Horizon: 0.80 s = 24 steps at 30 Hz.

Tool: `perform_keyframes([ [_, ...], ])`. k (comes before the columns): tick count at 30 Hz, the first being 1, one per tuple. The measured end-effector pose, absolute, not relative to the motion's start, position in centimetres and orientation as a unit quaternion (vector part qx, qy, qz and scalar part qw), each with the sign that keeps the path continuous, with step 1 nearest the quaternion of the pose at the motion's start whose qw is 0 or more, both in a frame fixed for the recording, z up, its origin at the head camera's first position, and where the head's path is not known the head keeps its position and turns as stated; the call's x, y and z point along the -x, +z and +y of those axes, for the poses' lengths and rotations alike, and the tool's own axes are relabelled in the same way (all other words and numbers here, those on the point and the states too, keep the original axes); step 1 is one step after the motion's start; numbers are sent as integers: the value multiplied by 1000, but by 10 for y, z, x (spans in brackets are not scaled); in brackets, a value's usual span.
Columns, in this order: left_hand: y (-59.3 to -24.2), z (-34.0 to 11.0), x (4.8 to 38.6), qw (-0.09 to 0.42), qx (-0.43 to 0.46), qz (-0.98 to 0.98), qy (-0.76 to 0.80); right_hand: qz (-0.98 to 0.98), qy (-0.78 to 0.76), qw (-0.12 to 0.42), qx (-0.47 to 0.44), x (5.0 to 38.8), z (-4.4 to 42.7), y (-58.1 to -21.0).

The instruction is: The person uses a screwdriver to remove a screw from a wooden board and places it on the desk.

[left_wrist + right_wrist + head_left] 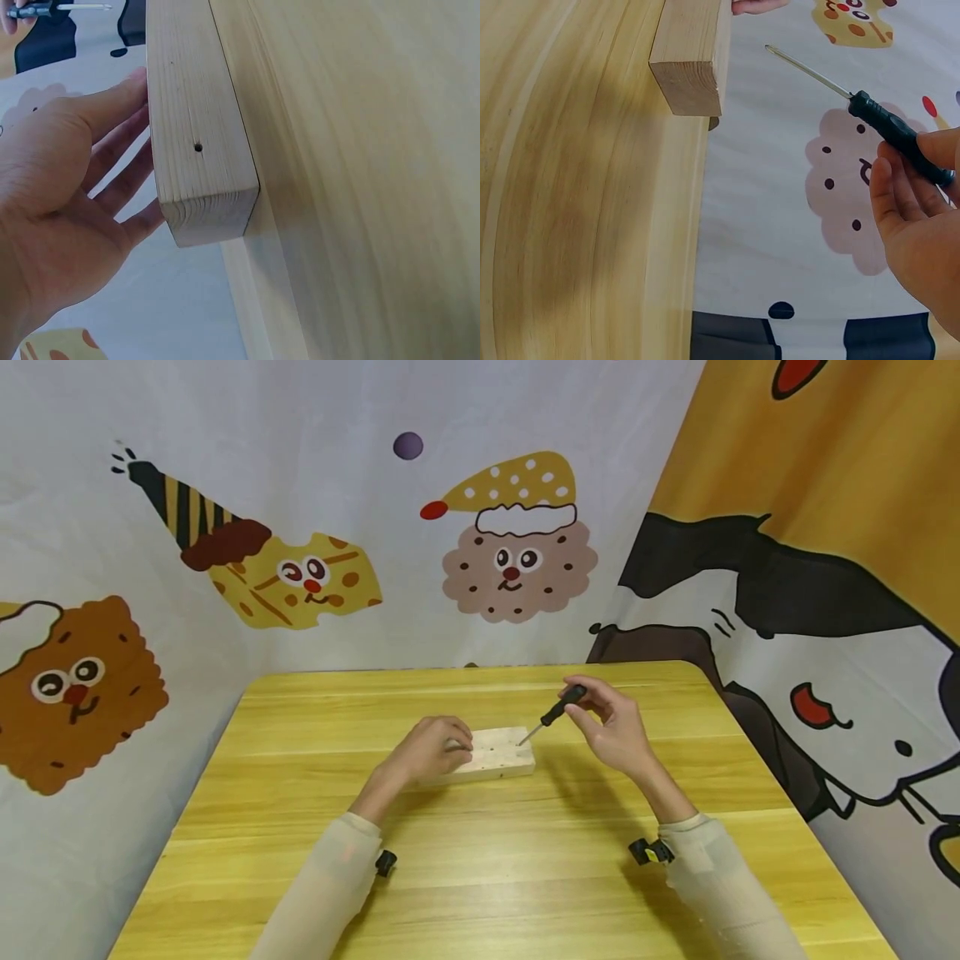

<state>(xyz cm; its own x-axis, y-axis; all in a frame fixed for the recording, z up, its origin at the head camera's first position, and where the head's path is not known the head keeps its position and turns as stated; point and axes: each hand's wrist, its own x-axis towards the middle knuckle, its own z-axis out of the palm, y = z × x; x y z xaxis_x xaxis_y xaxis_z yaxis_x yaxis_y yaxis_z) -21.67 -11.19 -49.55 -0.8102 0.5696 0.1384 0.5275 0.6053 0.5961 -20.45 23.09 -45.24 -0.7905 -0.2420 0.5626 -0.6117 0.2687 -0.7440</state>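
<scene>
A pale wooden block [504, 762] with small holes lies lengthwise on the table. My left hand [431, 747] holds its left end, with thumb and fingers along the block's side in the left wrist view. One round hole shows in the block's near face [191, 105] there. The right hand [617, 731] grips a screwdriver [564, 703] by its dark handle, between thumb and fingers. Its metal shaft slants down to the left, over the block's right end. In the right wrist view, the screwdriver [889, 129] has its tip apart from the block [686, 37].
The wood-grain table [480, 868] extends around the block, its far edge close to a hanging cloth [330, 460] printed with cartoon figures. A small black device [651, 852] sits at the right wrist, another [386, 863] at the left.
</scene>
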Motion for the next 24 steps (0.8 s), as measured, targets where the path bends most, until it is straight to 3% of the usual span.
perform_keyframes([
  [11,-496,-112,214,21,-344,897,277,-777,540,172,-273,205,231,-455],
  [24,-494,-105,209,-43,-341,914,216,-780,539,173,-266,206,232,-456],
])
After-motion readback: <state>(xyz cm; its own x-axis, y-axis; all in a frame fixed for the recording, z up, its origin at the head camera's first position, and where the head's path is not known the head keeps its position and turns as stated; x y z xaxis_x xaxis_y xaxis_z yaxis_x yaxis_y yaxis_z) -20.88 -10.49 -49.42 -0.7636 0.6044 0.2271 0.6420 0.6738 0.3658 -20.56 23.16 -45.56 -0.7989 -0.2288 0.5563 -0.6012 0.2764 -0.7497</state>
